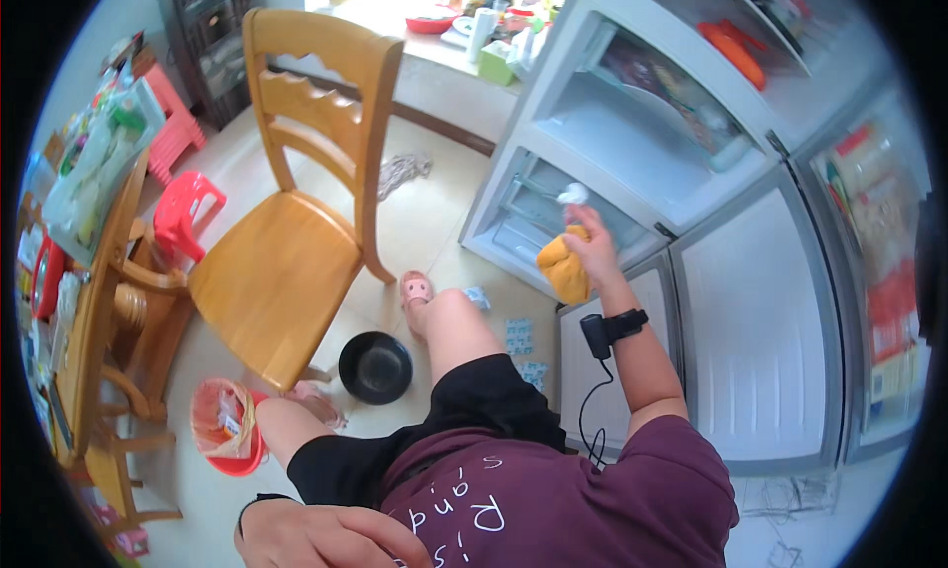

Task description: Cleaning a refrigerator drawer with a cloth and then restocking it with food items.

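My right hand (595, 246) reaches into the lower part of an open refrigerator (552, 157). It grips a folded yellow cloth (564, 266), which hangs below the fingers. A small white lump (572, 194) shows at my fingertips; what it is, and whether I hold it, I cannot tell. Right behind that hand is a clear drawer (529, 186) in the lowest compartment. My left hand (333, 535) is near the bottom edge of the picture, in front of my shirt. Its fingers are bent and partly cut off, so their grip is hidden.
A wooden chair (285, 272) stands ahead on the left. On the floor are a black basin (375, 368), a lined red bin (222, 427), a grey rag (404, 174) and blue-white packets (518, 336). The open refrigerator door (755, 323) spans the right. A cluttered table (96, 331) is left.
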Demonstrator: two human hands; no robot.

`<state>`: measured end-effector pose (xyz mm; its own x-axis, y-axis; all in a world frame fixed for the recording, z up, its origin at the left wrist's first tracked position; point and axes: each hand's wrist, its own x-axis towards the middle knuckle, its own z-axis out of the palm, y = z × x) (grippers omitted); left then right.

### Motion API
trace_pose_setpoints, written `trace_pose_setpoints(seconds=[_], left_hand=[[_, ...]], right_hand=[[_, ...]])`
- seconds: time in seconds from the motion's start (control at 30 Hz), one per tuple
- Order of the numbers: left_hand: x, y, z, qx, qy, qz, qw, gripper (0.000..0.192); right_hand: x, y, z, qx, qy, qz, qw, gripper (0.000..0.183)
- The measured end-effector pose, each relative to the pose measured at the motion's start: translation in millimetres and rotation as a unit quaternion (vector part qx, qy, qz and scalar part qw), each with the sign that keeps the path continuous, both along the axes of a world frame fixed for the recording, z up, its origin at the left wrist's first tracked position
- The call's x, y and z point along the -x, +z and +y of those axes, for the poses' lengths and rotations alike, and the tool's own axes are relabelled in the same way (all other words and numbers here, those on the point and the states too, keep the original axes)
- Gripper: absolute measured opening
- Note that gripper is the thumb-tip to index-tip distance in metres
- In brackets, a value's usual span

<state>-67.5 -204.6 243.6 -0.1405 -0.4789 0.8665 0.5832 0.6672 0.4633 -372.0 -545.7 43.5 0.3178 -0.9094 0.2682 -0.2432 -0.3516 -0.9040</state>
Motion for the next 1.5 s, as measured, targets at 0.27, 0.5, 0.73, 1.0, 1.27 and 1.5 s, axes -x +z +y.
trace_pose_setpoints(seconds=[0.27, 0.5, 0.73, 1.0, 1.27, 1.5], left_hand=[[30, 17, -13, 0.04, -0.046, -0.006, 0.998, 0.021], [36, 28, -7, 0.065, -0.074, -0.073, 0.992, 0.017], [41, 31, 8, 0.083, -0.065, -0.1, 0.989, 0.02], [-48, -42, -17, -0.285, 0.093, -0.413, 0.86, 0.024], [-241, -300, -82, -0.633, 0.457, -0.223, 0.584, 0.009], [-298, -405, -150, -0.619, 0.632, -0.255, 0.39, 0.02]], right_hand=[[88, 82, 2, 0.112, -0.171, -0.067, 0.977, 0.051], [133, 206, -79, 0.37, -0.347, 0.077, 0.859, 0.057], [207, 303, -233, 0.203, -0.372, 0.129, 0.897, 0.062], [122, 203, -97, 0.091, -0.142, -0.196, 0.966, 0.037], [-52, -15, 70, -0.333, 0.088, -0.132, 0.929, 0.026], [-100, -80, 130, -0.2, 0.18, 0.033, 0.963, 0.027]])
